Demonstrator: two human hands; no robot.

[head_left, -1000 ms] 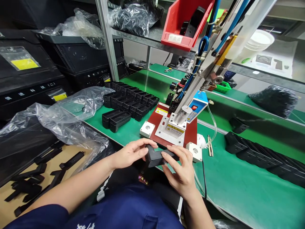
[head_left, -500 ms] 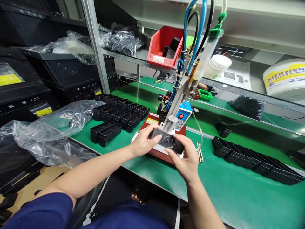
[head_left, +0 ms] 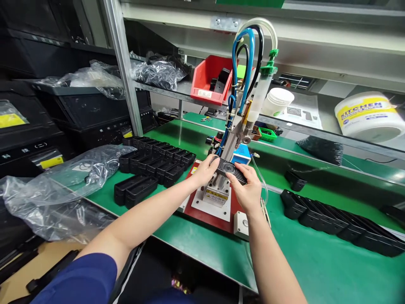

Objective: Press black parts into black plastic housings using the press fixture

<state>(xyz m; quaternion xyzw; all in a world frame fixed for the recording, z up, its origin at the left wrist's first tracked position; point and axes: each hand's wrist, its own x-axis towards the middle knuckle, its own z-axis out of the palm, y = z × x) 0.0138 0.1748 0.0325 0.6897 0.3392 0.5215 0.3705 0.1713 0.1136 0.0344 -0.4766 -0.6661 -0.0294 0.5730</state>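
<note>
A black ribbed part (head_left: 228, 168) with a round centre is held level between both hands, above the metal fixture of a bench machine (head_left: 218, 198). My left hand (head_left: 206, 169) grips its left end, and my right hand (head_left: 247, 188) grips its right end, thumb near the round centre. Right behind the part rises the machine's column with a clear syringe (head_left: 260, 97) and blue and black hoses. Whether the part touches the fixture cannot be made out.
Rows of black trays (head_left: 155, 158) stand on the green bench (head_left: 316, 261) at left, beside clear plastic film (head_left: 95, 169). Black parts (head_left: 341, 221) line the right. A red bin (head_left: 211, 80) and white tub (head_left: 368, 116) sit on the shelf.
Both hands have moved the black part forward, away from me, over the machine's fixture. The view has shifted, and more of the machine's base now shows.
</note>
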